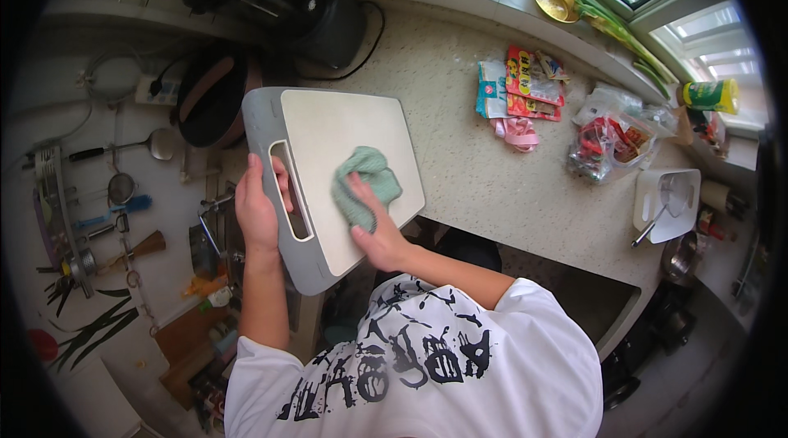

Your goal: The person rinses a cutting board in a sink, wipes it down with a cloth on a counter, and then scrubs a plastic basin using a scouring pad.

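A cutting board (345, 121) with a pale face and a grey rim is held tilted in front of me. My left hand (261, 207) grips its grey left end, with fingers passing through the long handle slot. On the pale face lies a bunched green cloth (375, 173). My right hand (378, 228) presses this cloth flat against the board, fingers spread over it. Part of the cloth is hidden beneath that hand.
Food packets (532, 87) and a plastic bag of packets (615, 136) lie on the speckled countertop (480, 185). A white container (668, 204) with a strainer stands at right. A black appliance (277, 7) and dark pan (212, 99) are at back left; utensils (120, 188) hang left.
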`<state>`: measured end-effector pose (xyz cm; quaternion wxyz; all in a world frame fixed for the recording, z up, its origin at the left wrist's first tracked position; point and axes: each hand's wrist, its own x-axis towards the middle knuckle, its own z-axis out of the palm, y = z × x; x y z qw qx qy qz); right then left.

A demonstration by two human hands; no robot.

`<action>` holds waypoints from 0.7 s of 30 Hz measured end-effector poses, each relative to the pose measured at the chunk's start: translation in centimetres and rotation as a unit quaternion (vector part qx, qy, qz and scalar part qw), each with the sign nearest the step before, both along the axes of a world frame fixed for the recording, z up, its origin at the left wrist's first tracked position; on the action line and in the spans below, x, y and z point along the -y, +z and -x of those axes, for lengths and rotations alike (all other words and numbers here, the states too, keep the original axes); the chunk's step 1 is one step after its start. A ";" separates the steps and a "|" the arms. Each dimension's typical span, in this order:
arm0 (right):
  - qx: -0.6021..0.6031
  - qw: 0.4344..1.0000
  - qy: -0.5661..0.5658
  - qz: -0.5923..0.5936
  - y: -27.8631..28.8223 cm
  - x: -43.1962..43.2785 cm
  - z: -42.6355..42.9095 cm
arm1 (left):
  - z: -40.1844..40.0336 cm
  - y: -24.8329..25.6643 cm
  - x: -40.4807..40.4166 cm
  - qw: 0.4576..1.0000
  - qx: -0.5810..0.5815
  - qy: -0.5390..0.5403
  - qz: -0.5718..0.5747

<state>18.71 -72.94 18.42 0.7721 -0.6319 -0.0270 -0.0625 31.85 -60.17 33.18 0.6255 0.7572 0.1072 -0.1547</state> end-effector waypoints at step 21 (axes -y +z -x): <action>-0.207 0.975 -0.060 0.063 -17.6 5.7 -11.8 | 0.3 -0.8 0.3 0.995 0.011 0.004 0.099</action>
